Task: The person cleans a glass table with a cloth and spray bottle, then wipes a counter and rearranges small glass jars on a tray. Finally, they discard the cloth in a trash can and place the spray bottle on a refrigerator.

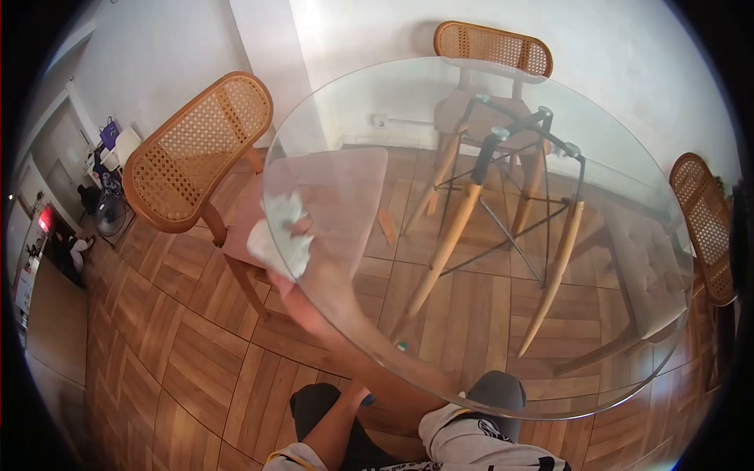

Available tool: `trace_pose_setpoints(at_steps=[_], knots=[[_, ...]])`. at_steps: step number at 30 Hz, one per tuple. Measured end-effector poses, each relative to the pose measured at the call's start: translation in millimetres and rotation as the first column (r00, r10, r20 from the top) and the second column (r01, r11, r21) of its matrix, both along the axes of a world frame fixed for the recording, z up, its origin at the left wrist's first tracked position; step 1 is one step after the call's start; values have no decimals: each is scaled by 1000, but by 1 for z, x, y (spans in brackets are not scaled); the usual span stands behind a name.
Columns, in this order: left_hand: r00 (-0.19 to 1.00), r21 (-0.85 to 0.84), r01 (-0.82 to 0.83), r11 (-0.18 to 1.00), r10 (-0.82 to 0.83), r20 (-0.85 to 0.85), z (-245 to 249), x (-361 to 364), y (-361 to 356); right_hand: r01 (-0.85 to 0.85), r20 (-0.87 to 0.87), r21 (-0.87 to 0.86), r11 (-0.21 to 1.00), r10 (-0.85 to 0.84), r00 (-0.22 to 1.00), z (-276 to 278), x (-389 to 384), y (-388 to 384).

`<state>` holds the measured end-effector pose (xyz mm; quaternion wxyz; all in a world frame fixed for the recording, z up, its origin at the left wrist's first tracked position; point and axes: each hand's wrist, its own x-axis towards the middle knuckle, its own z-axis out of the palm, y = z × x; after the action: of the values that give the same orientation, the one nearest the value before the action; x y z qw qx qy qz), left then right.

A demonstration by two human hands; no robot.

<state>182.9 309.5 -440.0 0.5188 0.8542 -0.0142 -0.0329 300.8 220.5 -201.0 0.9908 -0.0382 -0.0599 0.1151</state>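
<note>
From your head camera, your right hand (298, 229) is closed around a crumpled pale cloth (281, 239), pressing it onto the round glass table (550, 407) near its left rim. The cloth's long axis runs away from you, roughly along that rim. Your left hand (366, 392) is at the near rim, and its grip cannot be told. 1 cane chair (196, 149) stands just beyond the cloth. The black print on your clothing is unreadable.

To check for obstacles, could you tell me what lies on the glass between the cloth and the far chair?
Nothing: in the head view the glass between cloth and far chair is bare; table legs show beneath.
</note>
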Motion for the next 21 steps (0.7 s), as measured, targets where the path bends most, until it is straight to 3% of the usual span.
trace_pose_setpoints(at_steps=[3,6,8,10,12,13,17,19,21], knots=[[1000,-28,-1,1000,0,-22,7,0,3,-19,-7,25,1000,19,1000,8,-18,-11],[999,-77,-12,997,9,-38,3,-4,5,95,30,116,989,-99,995,17,-25,-37],[994,-78,8,997,0,106,-34,-4,9,171,-10,125,977,-171,985,28,-12,-22],[979,-55,30,998,-19,202,-38,-10,8,177,-87,77,981,-170,982,35,7,11],[970,-35,41,999,-31,243,-18,-17,2,-31,142,101,994,17,990,-1,61,59],[967,-39,39,998,-28,253,-17,-21,0,-77,130,49,996,70,989,-1,61,73],[958,-160,-33,987,77,277,-105,-9,-5,-329,3,-66,942,330,944,19,-6,71],[959,-105,-32,994,60,278,-109,-7,0,-337,-22,-65,939,336,942,32,-28,36],[969,71,5,997,-23,246,-100,-14,10,-221,45,-30,975,223,974,33,-18,13]])
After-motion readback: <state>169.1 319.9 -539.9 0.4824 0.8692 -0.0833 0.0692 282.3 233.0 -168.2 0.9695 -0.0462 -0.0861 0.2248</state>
